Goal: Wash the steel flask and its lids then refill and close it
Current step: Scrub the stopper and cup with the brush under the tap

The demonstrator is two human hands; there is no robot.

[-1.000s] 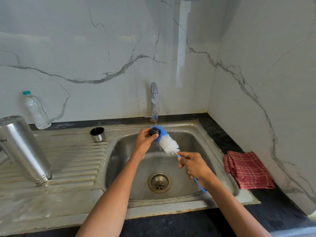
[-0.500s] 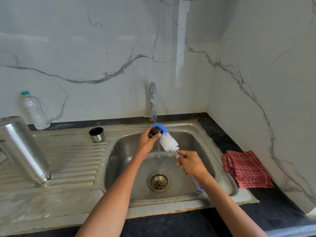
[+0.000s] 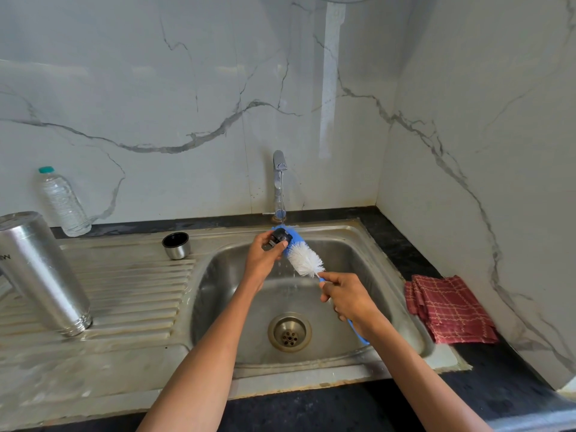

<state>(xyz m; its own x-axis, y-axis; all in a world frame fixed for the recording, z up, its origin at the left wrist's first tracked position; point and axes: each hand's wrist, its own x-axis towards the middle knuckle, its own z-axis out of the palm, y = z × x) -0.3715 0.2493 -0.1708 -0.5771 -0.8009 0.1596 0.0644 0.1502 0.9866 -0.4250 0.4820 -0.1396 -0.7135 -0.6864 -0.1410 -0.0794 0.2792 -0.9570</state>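
Head view, cloth (image 3: 450,308) beside sink (image 3: 386,263)

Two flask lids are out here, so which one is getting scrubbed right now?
The small black lid, held by the left hand over the sink against the brush. The steel cup lid sits untouched on the drainboard.

Soft, even daylight fills my view, bright enough to see clearly, with no harsh shadows. A pale vertical band of reflected light runs down the glossy marble wall (image 3: 327,88) ahead of me. The steel sink (image 3: 358,244) gleams dully, darker inside its bowl. The upturned flask (image 3: 40,269) at my left shows bright streaks of glare. Wide-angle distortion bends the picture's edges, leaning the flask and curving the counter (image 3: 498,385). Focus is sharp mid-frame and slightly soft at the corners.
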